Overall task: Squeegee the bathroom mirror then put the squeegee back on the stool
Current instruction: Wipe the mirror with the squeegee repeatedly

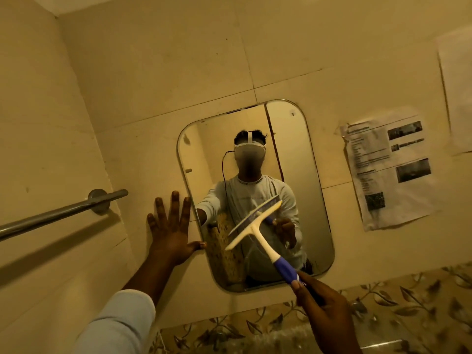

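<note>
A rounded rectangular mirror (301, 154) hangs on the beige tiled wall. My right hand (324, 312) grips the blue end of a squeegee (258, 233) with a white T-shaped head. The blade lies tilted against the lower middle of the glass. My left hand (171, 228) is flat on the wall, fingers spread, its thumb touching the mirror's left edge. A person wearing a headset shows in the reflection. The stool is out of view.
A metal towel bar (58, 213) sticks out from the left wall near my left arm. Printed paper sheets (388, 169) are stuck to the wall right of the mirror. A leaf-patterned tile band (396, 302) runs below.
</note>
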Tool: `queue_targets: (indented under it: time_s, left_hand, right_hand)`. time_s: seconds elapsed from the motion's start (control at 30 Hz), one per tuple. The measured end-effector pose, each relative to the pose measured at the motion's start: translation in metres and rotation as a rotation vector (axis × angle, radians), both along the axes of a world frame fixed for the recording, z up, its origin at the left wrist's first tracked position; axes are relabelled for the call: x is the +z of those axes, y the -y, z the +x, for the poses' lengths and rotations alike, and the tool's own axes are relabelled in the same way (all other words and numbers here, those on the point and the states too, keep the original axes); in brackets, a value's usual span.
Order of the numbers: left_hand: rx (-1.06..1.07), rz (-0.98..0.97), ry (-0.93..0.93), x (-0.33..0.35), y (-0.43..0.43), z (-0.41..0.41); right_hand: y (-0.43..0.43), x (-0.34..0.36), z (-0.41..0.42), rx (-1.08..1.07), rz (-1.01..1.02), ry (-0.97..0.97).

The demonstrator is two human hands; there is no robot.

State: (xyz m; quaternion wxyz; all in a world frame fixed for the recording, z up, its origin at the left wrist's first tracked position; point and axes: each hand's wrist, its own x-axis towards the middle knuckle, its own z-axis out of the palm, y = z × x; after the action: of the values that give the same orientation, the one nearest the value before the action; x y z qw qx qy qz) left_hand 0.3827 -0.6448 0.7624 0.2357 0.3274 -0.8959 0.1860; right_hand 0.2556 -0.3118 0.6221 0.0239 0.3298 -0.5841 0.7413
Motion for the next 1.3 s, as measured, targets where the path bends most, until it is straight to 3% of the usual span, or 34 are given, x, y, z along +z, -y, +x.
queue_targets:
  time_s: [0.2,0.67,0.83,1.0,1.3]
  left_hand:
    - [0.008,-0.004,-0.005,-0.001,0.001,-0.002]
    - [0.008,-0.058,0.004,-0.003,0.007,-0.002]
    - [0.012,-0.074,0.009,-0.004,0.009,-0.003]
    - [-0.001,-0.096,-0.01,-0.006,0.011,-0.003]
    - [-0.018,-0.104,-0.003,-0.005,0.013,-0.003]
  right_hand:
    - [0.027,0.012,0.001,0.07,-0.087,0.027]
    - [0.024,-0.045,-0.004,-0.053,0.003,0.12]
    - [0.015,-0.052,-0.008,0.045,0.057,0.157]
    - [0.027,-0.026,0.003,-0.003,-0.109,0.086]
    - [0.055,-0.002,0.001,-0.012,-0.185,0.044]
